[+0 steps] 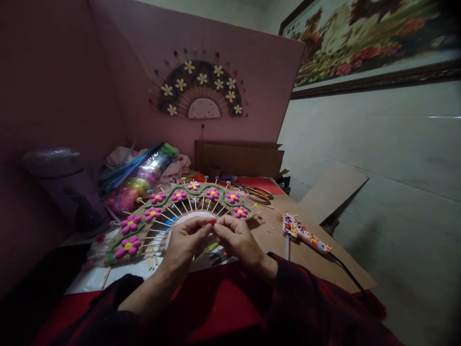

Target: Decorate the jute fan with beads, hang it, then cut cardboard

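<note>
The left hand [187, 238] and the right hand [237, 240] meet at the fingertips, thumbs and forefingers closed from either side on a small red piece [212, 221]. Most of that piece is covered by the fingers, so its shape cannot be told. The step in hand looks like shaping or adjusting it, and I would judge that the next move calls for a light, even pinch from both sides, so the piece is neither squashed nor dropped.

Below the gap between the hands are pliers [220, 258], partly hidden by the right hand. Short sticks [151, 257] stand out just left of the left hand. The fan [194, 196] lies right behind the hands and reaches out past the left one, its pale middle partly covered by the fingers. Pink flowers [212, 193] and a wavy green strip [190, 187] sit on its band, beyond the fingertips. A flowered glue gun [306, 235] lies well apart from the right hand, on its outer side. Scissors [260, 194] lie farther off, ahead of the right hand. Farthest out, straight ahead of both hands and higher up, hangs a second fan [202, 91] with white flowers
</note>
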The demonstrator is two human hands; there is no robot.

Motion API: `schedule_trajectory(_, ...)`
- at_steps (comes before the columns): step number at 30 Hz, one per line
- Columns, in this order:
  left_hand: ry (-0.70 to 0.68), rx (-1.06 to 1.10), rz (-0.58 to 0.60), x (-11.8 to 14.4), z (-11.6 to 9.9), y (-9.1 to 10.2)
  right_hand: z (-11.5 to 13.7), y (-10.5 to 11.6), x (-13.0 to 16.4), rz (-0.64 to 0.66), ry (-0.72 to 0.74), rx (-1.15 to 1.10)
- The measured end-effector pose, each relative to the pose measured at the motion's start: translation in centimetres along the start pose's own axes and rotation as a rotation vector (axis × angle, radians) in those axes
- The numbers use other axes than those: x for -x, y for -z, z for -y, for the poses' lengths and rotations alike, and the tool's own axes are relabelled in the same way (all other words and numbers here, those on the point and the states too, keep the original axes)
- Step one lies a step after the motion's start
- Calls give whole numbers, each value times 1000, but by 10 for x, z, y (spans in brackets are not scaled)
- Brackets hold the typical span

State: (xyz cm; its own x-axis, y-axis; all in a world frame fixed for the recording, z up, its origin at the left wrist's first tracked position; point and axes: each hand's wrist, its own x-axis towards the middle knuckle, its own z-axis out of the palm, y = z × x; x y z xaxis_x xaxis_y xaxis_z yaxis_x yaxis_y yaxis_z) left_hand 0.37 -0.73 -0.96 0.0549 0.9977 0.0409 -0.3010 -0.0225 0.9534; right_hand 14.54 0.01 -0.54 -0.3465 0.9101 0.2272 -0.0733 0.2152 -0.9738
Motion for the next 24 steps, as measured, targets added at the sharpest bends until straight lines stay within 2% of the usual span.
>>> schedule_trajectory(4, 93, 91, 80, 0, -2, 1, -1, 3, 0, 34, -1, 22)
schedule_trajectory(9, 139, 121, 184, -1, -3, 2, 0, 7, 1, -161, 246, 288)
schedule_trajectory(14, 167, 74, 247, -4, -2, 7, 2, 8, 2, -114, 472, 437)
schedule_trajectory(18, 174, 39, 225, -4, -2, 8, 4, 8, 2, -150, 445, 483)
schedule_trajectory(24, -39, -142, 125, 3, -7, 0, 4, 9, 2, -176, 395, 574)
